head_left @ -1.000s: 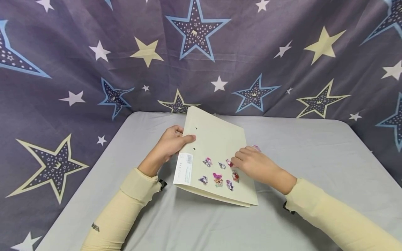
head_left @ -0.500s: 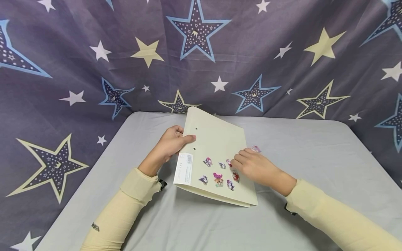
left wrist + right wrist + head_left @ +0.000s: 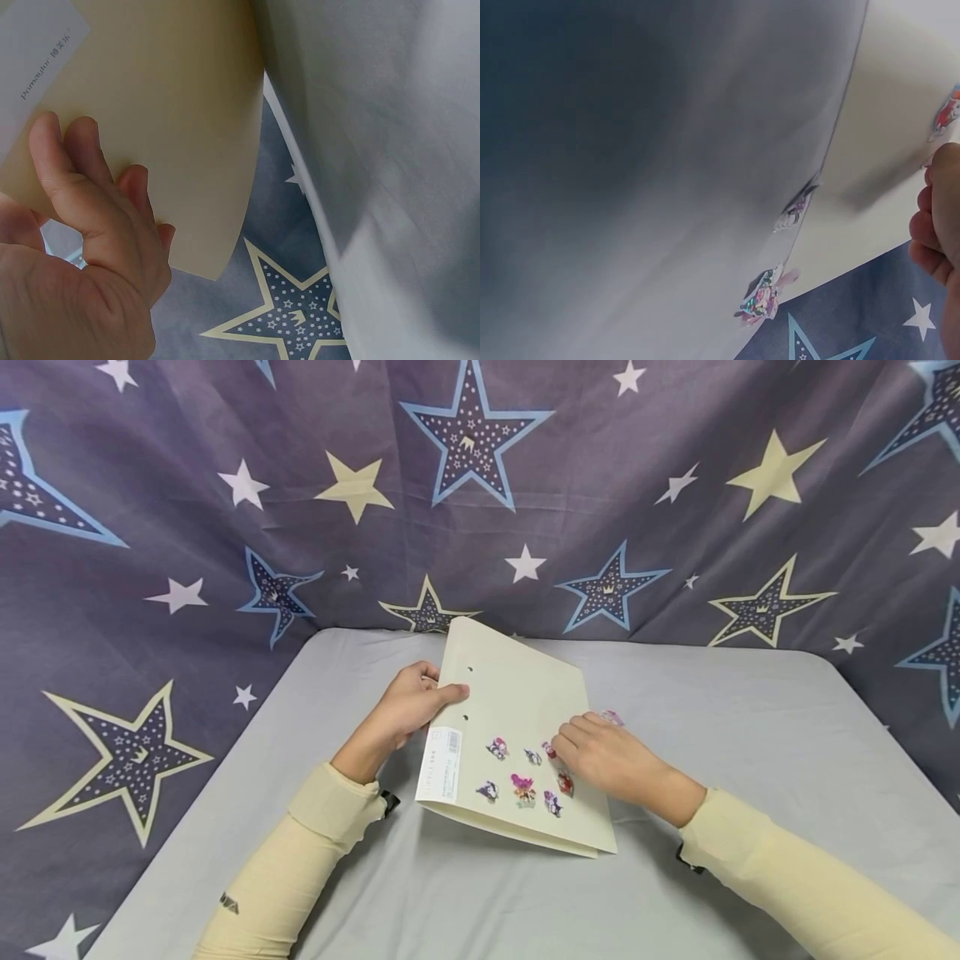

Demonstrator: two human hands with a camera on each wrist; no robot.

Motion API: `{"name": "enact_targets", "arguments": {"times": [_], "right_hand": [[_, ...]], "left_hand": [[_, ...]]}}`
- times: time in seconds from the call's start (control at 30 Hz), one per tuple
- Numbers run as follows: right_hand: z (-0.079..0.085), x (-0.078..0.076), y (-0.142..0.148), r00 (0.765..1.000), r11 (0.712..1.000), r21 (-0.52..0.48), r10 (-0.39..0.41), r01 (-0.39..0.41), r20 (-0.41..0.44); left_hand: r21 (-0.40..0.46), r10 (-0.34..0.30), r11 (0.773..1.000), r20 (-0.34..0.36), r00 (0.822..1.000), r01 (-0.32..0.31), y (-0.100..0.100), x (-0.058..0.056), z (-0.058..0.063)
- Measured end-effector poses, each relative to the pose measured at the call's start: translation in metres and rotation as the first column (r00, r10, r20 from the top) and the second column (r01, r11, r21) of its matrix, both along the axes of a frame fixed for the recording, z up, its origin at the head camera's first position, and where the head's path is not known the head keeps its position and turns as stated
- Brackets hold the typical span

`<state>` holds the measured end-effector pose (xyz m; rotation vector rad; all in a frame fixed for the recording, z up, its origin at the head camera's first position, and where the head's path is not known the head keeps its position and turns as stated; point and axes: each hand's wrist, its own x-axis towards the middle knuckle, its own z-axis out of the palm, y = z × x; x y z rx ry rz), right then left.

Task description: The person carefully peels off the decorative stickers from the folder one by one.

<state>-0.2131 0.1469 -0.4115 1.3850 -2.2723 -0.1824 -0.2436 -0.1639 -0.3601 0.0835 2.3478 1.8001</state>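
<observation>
We see a cream file folder (image 3: 517,693) on the grey sheet (image 3: 750,718), its spine side raised and its long axis running mostly away from the person. The left hand (image 3: 408,702) grips that spine, thumb over the front cover beside the punched holes and fingers spread behind, just above the white barcode label (image 3: 440,766).

The right hand (image 3: 611,757) comes over the folder's opposite long edge. Its fingers are curled down at a small pink-and-red sticker (image 3: 549,750) on the cover; we cannot tell whether they pinch it or only press it.

The relation that matters, as we judge it, is across the folder's short axis: this sticker lies toward the spine from the right fingertips, right at them, and well apart from the left thumb. So the right hand is much the nearer, while the left steadies the far side.

Next to it on the cover, toward the spine, is a small purple sticker (image 3: 532,757). Off the folder's open edge, beyond the right knuckles, we find a pink sticker (image 3: 612,717).
</observation>
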Motion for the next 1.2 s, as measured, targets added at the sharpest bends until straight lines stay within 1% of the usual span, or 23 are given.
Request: {"name": "enact_targets", "arguments": {"times": [0.1, 0.23, 0.53, 0.7, 0.9, 1.2], "right_hand": [[0.0, -0.002, 0.0, 1.0, 1.0, -0.022, -0.014, 0.015, 0.003], [0.003, -0.004, -0.001, 1.0, 0.999, -0.051, -0.014, 0.014, -0.005], [0.007, -0.004, -0.003, 1.0, 0.997, -0.077, -0.024, 0.022, -0.016], [0.007, -0.005, -0.002, 1.0, 0.993, -0.117, -0.014, 0.012, -0.015], [0.007, -0.008, -0.001, 1.0, 0.989, -0.15, -0.005, 0.006, 0.003], [0.013, -0.009, 0.0, 1.0, 0.989, -0.148, -0.021, 0.022, 0.009]], "left_hand": [[0.004, 0.002, 1.0, 0.003, 1.0, -0.002, 0.001, 0.0, 0.0], [0.005, 0.003, 1.0, 0.004, 1.0, -0.003, 0.001, -0.001, -0.001], [0.008, 0.003, 1.0, -0.004, 1.0, -0.003, 0.001, 0.0, 0.0], [0.019, 0.006, 1.0, -0.003, 1.0, -0.006, 0.002, 0.001, 0.0], [0.011, 0.006, 1.0, -0.009, 1.0, -0.006, 0.001, 0.0, -0.001], [-0.012, 0.0, 1.0, -0.018, 1.0, 0.0, 0.0, -0.001, -0.002]]}}
